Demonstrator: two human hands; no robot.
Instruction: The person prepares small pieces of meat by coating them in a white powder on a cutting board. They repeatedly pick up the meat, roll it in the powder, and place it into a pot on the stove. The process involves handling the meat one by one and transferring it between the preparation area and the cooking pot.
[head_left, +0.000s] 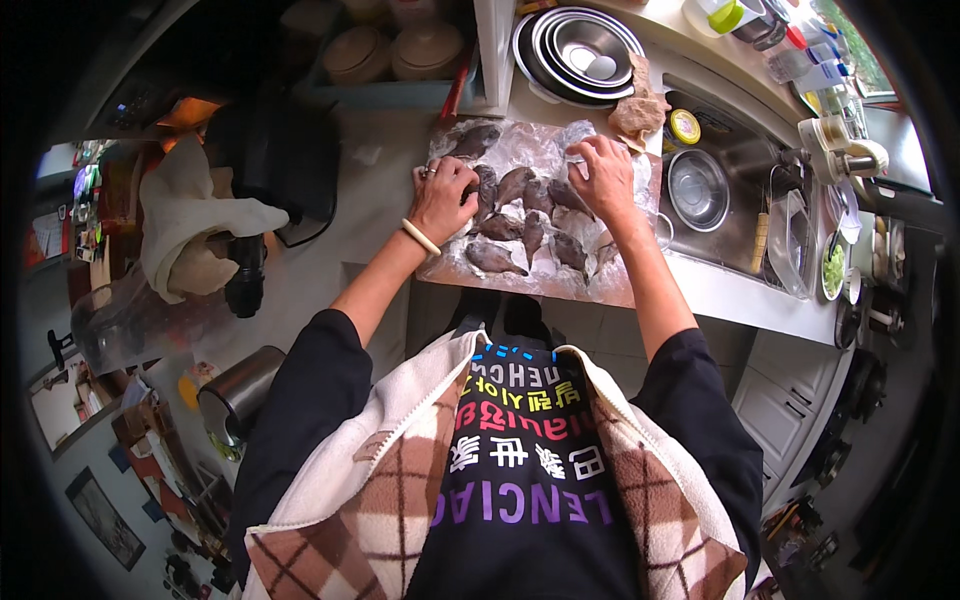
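Several small dark fish (498, 256) dusted with white powder lie on clear plastic film (525, 142) over a board (607, 295) at the counter's front edge. At the board's left side, my left hand (441, 196) curls its fingers beside a dark fish (486, 187); whether it grips that fish or the film is hidden. My right hand (606, 180) is at the upper right of the board, its fingers bent on bunched film. Another fish (475, 140) lies beyond my left hand, at the far left corner.
Nested steel bowls (585, 45) holding an egg (601, 68) stand behind the board, by crumpled brown paper (640, 105). To the right, a sink (742, 247) holds a metal bowl (698, 189) and a yellow-lidded jar (684, 127). Lidded pots (427, 49) sit back left.
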